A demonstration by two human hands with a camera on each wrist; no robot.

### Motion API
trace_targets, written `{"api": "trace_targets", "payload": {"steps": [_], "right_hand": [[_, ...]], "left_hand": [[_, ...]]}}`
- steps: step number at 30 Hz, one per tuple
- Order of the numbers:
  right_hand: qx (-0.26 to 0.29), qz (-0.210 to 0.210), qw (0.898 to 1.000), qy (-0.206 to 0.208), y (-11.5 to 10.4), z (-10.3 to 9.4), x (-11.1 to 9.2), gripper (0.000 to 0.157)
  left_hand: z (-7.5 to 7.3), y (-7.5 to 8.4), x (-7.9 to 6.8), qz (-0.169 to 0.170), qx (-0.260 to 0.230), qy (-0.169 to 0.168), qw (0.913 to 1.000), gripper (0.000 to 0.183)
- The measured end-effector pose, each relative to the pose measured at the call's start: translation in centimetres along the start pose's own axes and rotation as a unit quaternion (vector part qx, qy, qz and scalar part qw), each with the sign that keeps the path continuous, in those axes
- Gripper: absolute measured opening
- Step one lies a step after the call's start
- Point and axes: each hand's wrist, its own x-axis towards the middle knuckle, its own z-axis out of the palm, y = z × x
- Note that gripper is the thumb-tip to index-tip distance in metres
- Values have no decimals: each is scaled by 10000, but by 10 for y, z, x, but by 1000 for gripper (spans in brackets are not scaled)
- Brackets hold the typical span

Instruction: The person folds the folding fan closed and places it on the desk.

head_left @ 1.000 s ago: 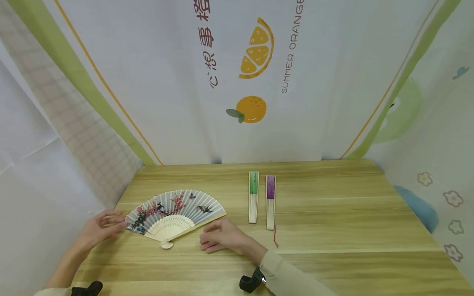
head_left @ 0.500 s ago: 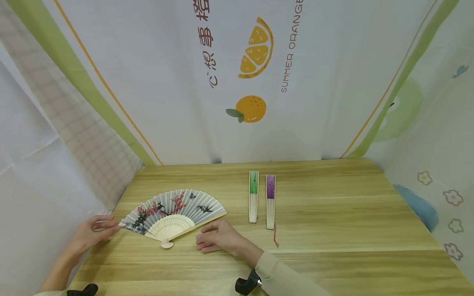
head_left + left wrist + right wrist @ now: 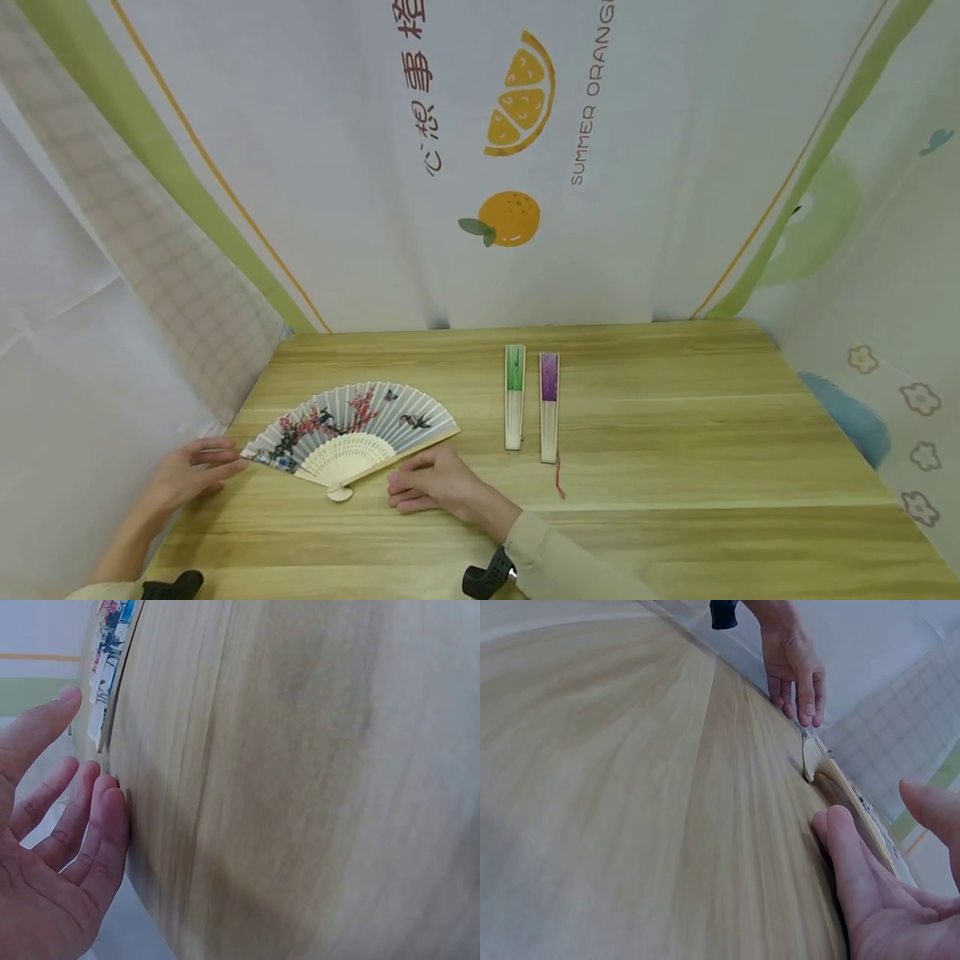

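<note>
A spread folding fan (image 3: 348, 433) lies at the left of the table, its pale leaf printed with blossoms, birds and a butterfly. My left hand (image 3: 187, 477) rests by the fan's left tip with fingers loosely bent and nothing in them. In the left wrist view the thumb stands apart from those fingers (image 3: 105, 847). Close to the fan's right-hand rib is my right hand (image 3: 435, 485), its fingertips low over the wood and holding nothing. The right wrist view shows the fan's edge (image 3: 855, 799) just beyond the right fingers (image 3: 847, 862).
Two folded fans lie upright in view near the table's middle: a green one (image 3: 514, 396) and a purple one (image 3: 550, 408) with a red tassel (image 3: 560, 482). Behind the wooden table (image 3: 675, 450) hangs a white curtain (image 3: 600, 275) with orange prints.
My left hand has drawn a little left, off the fan's left end, which now shows fully. My right hand has slid slightly left along the table. All the fans stay in place.
</note>
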Motion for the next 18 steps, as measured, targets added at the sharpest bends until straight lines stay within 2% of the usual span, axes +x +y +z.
{"api": "trace_targets", "payload": {"steps": [4, 10, 18], "right_hand": [[80, 70, 9999, 113, 1, 3, 1, 9], [223, 207, 9992, 249, 2, 6, 3, 10], [404, 315, 9981, 356, 0, 14, 8, 7]], "left_hand": [[3, 1, 5, -7, 126, -53, 9999, 57], [4, -3, 15, 28, 335, 5, 9994, 55], [2, -6, 20, 25, 551, 66, 9985, 53]]}}
